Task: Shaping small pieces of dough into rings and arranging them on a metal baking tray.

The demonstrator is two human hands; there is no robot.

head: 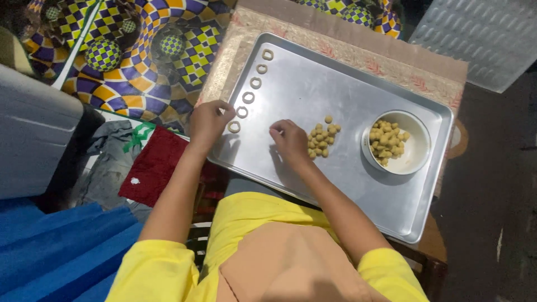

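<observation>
Right hand [290,140] curled beside dough balls [321,137], left hand [208,120] pinching ring [234,127], steel tray [335,184]

6 pale dough rings [248,97], 1 round white bowl [417,150], 1 rectangular metal tray [347,184], perhaps 20 loose small tan dough balls [320,138].

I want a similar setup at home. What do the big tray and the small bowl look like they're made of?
Tray: bare metal, likely aluminium or steel; dull grey sheen, soft reflections, rolled rim. Bowl: white and smooth, possibly enamel, ceramic or plastic; the view cannot settle which.
</observation>
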